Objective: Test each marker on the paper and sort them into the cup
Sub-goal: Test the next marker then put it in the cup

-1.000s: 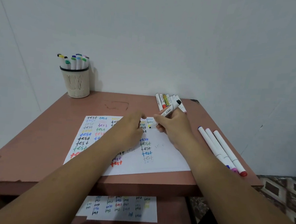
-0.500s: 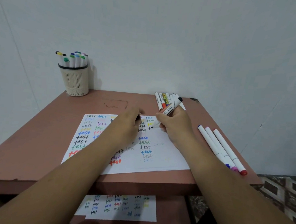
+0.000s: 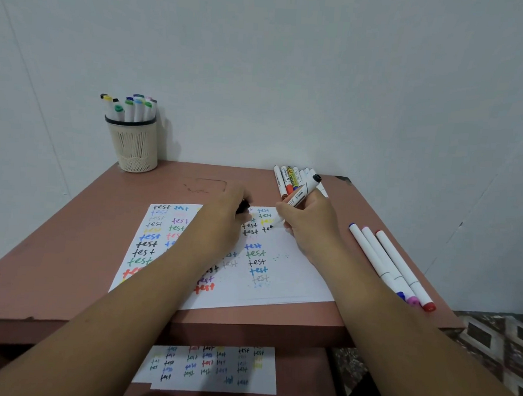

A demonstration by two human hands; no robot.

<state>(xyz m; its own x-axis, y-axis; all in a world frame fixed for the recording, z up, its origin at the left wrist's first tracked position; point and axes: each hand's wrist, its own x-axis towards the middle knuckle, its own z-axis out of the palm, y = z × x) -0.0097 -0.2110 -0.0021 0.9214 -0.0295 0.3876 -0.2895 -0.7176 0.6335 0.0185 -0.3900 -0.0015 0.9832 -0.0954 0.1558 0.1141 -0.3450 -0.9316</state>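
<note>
My right hand (image 3: 309, 226) grips a white marker with a black end (image 3: 304, 190), its tip on the white paper (image 3: 283, 278) beside rows of coloured "test" words, where a black stroke is fresh. My left hand (image 3: 222, 223) rests on the paper and holds a black cap (image 3: 243, 206) in its fingers. A cream mesh cup (image 3: 136, 145) with several markers stands at the table's far left corner. Several markers (image 3: 289, 178) lie in a bunch at the far edge behind my right hand. Three long white markers (image 3: 388, 263) lie at the right.
The pink table (image 3: 67, 247) stands against a pale wall. A second written sheet (image 3: 213, 367) lies on a lower shelf under the table's front edge. Patterned floor tiles (image 3: 502, 341) show at the lower right.
The marker's tip has come down on the paper and written black strokes. My left hand has shifted slightly away, the black cap now showing in its fingers.
</note>
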